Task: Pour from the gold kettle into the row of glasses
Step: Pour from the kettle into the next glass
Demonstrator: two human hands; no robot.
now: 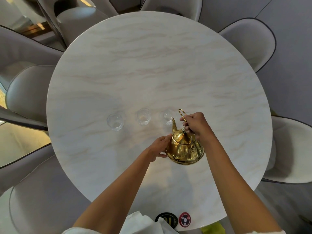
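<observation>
Nearest the lens, two bare forearms are seen reaching forward over a round, pale marble-patterned table (152, 65), which is ringed by grey upholstered chairs (28, 92) with dark piping. Toward the near right of the tabletop the gold kettle (184, 149) is shown, its body polished and rounded, its lid knob uppermost and its spout directed away from the viewer toward the glasses. Whether its base rests on the table or is raised just above it cannot be determined. The right hand (196, 126) is closed around the thin wire handle, whose loop is seen projecting beyond the knuckles. The left hand (159, 146) is laid against the kettle's left flank, fingers curved and partly spread, steadying rather than enclosing it. Beyond the kettle, three clear glasses are set in a row: the left glass (115, 122), the middle glass (143, 116) and the right glass (168, 117), the last lying just beyond the spout tip. At the near table edge, two small round coasters (184, 219) and white cloth (141, 222) are visible.
</observation>
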